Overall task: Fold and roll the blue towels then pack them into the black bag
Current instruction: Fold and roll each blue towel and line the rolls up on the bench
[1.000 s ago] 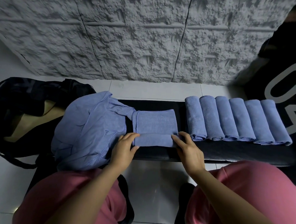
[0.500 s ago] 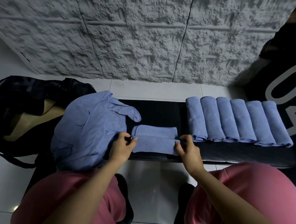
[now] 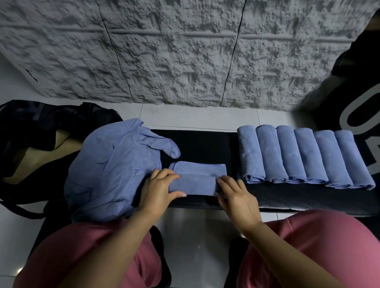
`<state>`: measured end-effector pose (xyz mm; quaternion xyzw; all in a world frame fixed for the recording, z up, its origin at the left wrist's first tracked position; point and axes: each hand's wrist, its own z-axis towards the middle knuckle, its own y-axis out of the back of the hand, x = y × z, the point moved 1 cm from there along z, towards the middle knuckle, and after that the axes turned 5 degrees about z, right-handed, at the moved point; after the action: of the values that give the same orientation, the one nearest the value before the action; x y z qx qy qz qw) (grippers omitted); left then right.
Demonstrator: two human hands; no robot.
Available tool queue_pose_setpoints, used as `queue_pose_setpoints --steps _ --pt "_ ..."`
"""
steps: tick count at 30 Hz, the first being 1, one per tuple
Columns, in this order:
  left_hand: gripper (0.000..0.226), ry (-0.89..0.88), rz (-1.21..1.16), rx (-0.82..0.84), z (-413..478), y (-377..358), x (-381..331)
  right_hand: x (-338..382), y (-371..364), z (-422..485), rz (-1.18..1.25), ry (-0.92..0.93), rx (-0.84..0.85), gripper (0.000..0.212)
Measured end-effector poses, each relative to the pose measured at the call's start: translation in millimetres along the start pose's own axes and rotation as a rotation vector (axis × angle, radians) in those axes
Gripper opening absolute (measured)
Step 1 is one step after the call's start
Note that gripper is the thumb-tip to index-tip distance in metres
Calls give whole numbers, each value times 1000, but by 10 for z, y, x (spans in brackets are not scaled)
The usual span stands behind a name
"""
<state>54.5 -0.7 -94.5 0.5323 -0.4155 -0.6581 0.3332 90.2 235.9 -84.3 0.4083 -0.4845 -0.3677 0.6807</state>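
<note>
Since a second ago the folded strip has been rolled up from its near edge toward 12 o'clock. The half-rolled towel point(image 3: 194, 184) is now a short thick roll, with only a narrow flat flap left beyond it. The rolling step is judged almost done; packing has not begun.

The left hand point(image 3: 158, 191) is curled round the roll's 9 o'clock end, and the right hand point(image 3: 237, 197) grips its 3 o'clock end. The towel is blue, stitched along its hem, and lies mid-tabletop point(image 3: 206, 144) near the front edge.

Six rolled towels point(image 3: 302, 157) are lined up at 3 o'clock. An unfolded towel pile point(image 3: 110, 168) sits at 9 o'clock, with the black bag point(image 3: 31, 133) beyond it.
</note>
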Motion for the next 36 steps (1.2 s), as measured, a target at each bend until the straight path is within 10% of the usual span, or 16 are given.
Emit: queue_pose_setpoints --steps 7,17,21,27,36 --pt "58 145 -140 80 15 -13 -17 -38 -59 82 -132 62 26 76" --pt "44 431 -299 117 148 -53 -64 77 -68 98 -158 26 143 50" --pt "62 665 -476 -65 154 -57 -215 215 -17 167 47 -238 306 42" --pt "37 652 -915 351 -49 -110 -745 420 -32 92 711 -606 358 46" --pt "55 537 -1230 492 164 567 -905 413 854 289 1089 -463 695 30"
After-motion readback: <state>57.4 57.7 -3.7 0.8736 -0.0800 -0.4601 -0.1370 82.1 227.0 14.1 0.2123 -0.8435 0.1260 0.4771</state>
